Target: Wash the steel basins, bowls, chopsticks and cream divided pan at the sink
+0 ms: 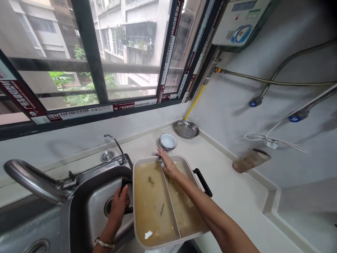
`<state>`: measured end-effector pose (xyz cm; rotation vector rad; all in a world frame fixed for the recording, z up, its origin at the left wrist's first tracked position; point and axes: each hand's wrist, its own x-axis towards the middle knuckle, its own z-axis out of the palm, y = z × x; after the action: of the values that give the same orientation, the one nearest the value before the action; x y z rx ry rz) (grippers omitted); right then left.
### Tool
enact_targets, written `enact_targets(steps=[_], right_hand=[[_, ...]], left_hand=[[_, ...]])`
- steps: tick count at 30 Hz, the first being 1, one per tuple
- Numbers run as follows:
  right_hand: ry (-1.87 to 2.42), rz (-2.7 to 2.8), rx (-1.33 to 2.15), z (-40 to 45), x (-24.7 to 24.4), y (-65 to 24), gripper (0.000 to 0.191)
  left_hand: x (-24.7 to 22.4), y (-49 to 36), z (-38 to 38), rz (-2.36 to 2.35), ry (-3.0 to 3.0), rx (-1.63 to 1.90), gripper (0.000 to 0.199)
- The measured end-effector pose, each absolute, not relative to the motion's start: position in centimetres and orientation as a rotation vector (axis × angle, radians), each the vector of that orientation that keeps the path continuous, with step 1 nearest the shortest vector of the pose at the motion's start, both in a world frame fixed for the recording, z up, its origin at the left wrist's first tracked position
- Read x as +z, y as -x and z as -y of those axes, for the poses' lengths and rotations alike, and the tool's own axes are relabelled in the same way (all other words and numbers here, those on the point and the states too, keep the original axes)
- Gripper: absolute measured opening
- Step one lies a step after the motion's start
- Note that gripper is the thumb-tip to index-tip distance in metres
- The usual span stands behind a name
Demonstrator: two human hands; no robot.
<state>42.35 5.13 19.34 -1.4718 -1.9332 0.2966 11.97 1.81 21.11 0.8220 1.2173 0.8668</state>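
Cream pan [158, 246] likely being steadied: your left hand [120, 203] clasps its left handle [129, 211], right hand [168, 167] at its far rim [147, 160], grip unclear; next, hold level.

A white bowl [168, 141] sits just beyond the right hand [169, 166], with a metal dish [186, 129] farther off. Well to that hand's right stands a jar [250, 161].

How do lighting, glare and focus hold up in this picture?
Head view: daylight makes the window very bright, washing out parts of the scene outside; head view: a white patch, probably glare, sits on the liquid in the pan; head view: soft shadows on the wall, the brownish container slightly blurred, the top right corner dark.
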Motion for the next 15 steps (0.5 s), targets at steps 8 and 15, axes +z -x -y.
enact_targets(steps=[8, 15], right_hand=[[1.485, 2.283, 0.326, -6.5, 20.7, -40.1, 0.076], [1.383, 2.156, 0.375, -8.0, 19.3, -31.6, 0.077]], left_hand=[[21.1, -11.9, -1.6, -1.177, -0.821, 0.869, 0.064], [21.0, -11.7, -1.5, -1.206, -0.856, 0.884, 0.064]])
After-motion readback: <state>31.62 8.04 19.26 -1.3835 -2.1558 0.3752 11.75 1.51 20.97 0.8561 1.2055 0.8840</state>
